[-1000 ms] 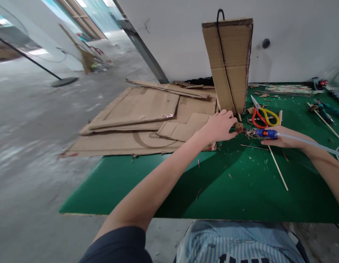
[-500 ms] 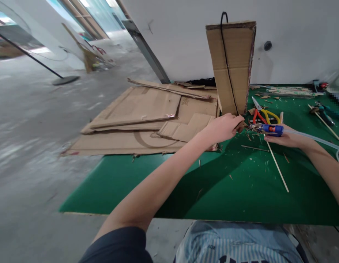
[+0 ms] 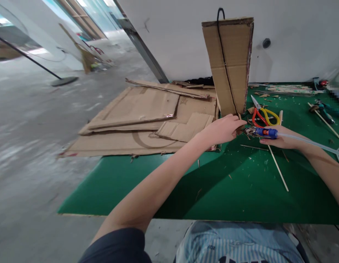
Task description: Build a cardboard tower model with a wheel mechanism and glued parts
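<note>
My left hand (image 3: 223,129) is closed, its fingers pinching a small brown piece of cardboard (image 3: 240,129) in front of the base of a tall upright cardboard panel (image 3: 232,69). A black cord or wire runs down that panel and hooks over its top. My right hand (image 3: 286,137) is wrapped round a blue glue gun (image 3: 266,133), most of its grip hidden below. The gun's dirty nozzle points left at the cardboard piece, close to my left fingers; whether they touch I cannot tell. A long translucent glue stick (image 3: 309,141) trails from its back.
Scissors (image 3: 265,112) with red and yellow handles lie just behind the gun. A thin wooden stick (image 3: 278,168) and a nail-like rod (image 3: 253,147) rest on the green table (image 3: 125,186). Cardboard sheets (image 3: 142,106) are stacked at left. Pliers (image 3: 324,111) and more sticks (image 3: 292,90) lie right.
The glue gun and my right hand have shifted slightly left and down, bringing the nozzle nearer the cardboard piece. My left hand keeps its pinch. The whole view has also moved a little.
</note>
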Tool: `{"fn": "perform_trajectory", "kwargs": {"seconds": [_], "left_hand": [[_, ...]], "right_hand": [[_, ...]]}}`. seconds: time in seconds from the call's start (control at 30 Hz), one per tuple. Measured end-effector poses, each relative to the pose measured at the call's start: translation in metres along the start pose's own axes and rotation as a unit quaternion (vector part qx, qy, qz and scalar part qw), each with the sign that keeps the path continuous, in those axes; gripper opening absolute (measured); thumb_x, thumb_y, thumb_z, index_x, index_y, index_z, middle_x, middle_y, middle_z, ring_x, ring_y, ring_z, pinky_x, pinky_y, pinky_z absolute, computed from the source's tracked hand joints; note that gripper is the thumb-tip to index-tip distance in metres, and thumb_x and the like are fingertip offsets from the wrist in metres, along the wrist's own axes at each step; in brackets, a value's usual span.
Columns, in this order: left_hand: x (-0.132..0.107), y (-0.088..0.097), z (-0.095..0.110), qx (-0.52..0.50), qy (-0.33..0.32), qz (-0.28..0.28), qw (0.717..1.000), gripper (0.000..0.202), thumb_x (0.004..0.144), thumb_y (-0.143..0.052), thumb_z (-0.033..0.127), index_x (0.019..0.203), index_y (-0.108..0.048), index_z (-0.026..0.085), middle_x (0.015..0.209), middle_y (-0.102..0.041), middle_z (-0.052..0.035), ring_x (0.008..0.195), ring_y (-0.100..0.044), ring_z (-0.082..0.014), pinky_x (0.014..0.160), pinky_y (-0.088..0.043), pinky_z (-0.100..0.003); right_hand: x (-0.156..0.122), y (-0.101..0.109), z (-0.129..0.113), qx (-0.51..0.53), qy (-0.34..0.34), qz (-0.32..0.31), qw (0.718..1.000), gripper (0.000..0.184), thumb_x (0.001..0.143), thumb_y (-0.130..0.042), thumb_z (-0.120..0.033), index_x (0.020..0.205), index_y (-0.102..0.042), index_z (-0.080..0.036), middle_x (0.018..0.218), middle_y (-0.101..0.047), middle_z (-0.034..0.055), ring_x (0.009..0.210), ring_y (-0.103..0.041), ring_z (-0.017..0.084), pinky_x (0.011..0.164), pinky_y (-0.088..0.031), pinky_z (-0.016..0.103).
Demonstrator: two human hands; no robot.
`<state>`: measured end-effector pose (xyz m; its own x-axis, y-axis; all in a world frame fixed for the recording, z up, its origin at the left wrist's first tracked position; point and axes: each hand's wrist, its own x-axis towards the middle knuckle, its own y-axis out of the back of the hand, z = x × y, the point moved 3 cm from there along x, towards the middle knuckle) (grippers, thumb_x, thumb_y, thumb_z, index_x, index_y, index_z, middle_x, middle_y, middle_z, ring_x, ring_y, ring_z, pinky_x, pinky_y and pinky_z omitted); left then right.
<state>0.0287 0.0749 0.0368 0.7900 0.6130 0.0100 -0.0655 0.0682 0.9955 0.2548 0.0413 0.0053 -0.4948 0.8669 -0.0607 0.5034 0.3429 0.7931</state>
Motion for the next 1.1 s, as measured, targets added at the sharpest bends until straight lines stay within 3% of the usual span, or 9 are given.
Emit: {"fn": "perform_trajectory", "kwargs": {"seconds": [0.17,0.8,1.1], "left_hand": [[0.000,0.000,0.002,-0.004,-0.001,-0.004,1.000,0.054,0.084,-0.046,0.010,0.137,-0.053,0.021,0.120,-0.063,-0.0107,0.117,-0.055,-0.0255,0.089,-0.046,-0.034],[0.000,0.002,0.003,-0.017,0.004,-0.012,1.000,0.047,0.083,-0.048,0.011,0.128,-0.057,0.020,0.121,-0.064,-0.0104,0.115,-0.057,-0.0250,0.087,-0.047,-0.034],[0.001,0.000,-0.012,-0.039,0.027,-0.010,0.999,0.045,0.084,-0.049,0.015,0.128,-0.054,0.022,0.113,-0.065,-0.0096,0.106,-0.061,-0.0243,0.079,-0.047,-0.033]], "right_hand": [[0.001,-0.002,0.004,-0.034,-0.023,0.007,0.999,0.046,0.081,-0.061,-0.065,0.091,-0.066,-0.020,0.074,-0.066,0.0028,0.064,-0.059,0.019,0.061,-0.046,0.031],[0.001,0.000,0.001,-0.045,-0.018,-0.007,0.999,0.042,0.083,-0.060,-0.062,0.088,-0.063,-0.021,0.081,-0.068,0.0052,0.073,-0.064,0.021,0.066,-0.048,0.032],[0.000,0.007,0.002,-0.033,-0.013,0.006,0.999,0.045,0.082,-0.060,-0.063,0.094,-0.062,-0.020,0.083,-0.067,0.0056,0.072,-0.062,0.020,0.066,-0.048,0.032]]}}
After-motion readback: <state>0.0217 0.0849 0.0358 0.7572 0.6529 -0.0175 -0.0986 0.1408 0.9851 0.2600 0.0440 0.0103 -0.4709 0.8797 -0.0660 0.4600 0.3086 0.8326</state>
